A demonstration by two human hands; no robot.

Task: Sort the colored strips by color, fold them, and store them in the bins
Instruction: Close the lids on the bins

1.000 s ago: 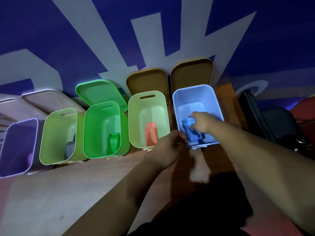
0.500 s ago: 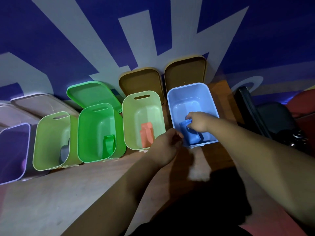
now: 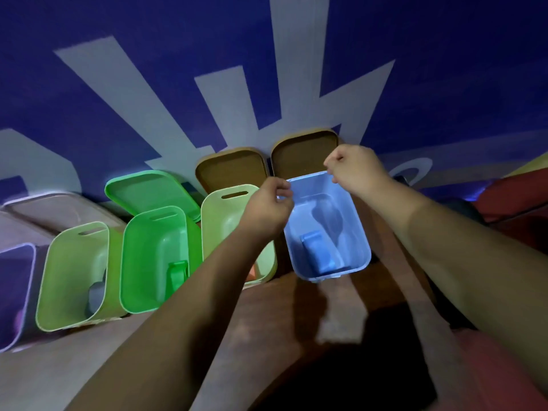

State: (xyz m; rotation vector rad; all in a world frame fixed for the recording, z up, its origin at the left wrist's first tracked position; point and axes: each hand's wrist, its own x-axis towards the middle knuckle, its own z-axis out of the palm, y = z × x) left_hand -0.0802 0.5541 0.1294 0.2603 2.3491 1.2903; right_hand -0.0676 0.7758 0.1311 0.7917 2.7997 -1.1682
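The light blue bin (image 3: 354, 223) stands at the right end of the row on the wooden table. A folded blue strip (image 3: 316, 254) lies inside it, near its front wall. My left hand (image 3: 271, 203) pinches the bin's far left rim corner. My right hand (image 3: 354, 170) pinches the far right rim corner. The pale green bin (image 3: 225, 221) beside it holds an orange strip (image 3: 252, 272), mostly hidden by my left arm. In the bright green bin (image 3: 154, 259) lies a green strip (image 3: 178, 274), and in the yellow-green bin (image 3: 74, 271) a grey strip (image 3: 96, 295).
A purple bin (image 3: 16, 292) sits at the far left. Two brown lids (image 3: 234, 170) and a green lid (image 3: 148, 191) lean against the blue-and-white wall behind the bins, with pale lids (image 3: 53, 209) to their left. Red objects (image 3: 519, 200) lie at the right.
My right hand let go of the blue strip, which now lies in the blue bin. Both hands moved up to the bin's far rim and closed on it.
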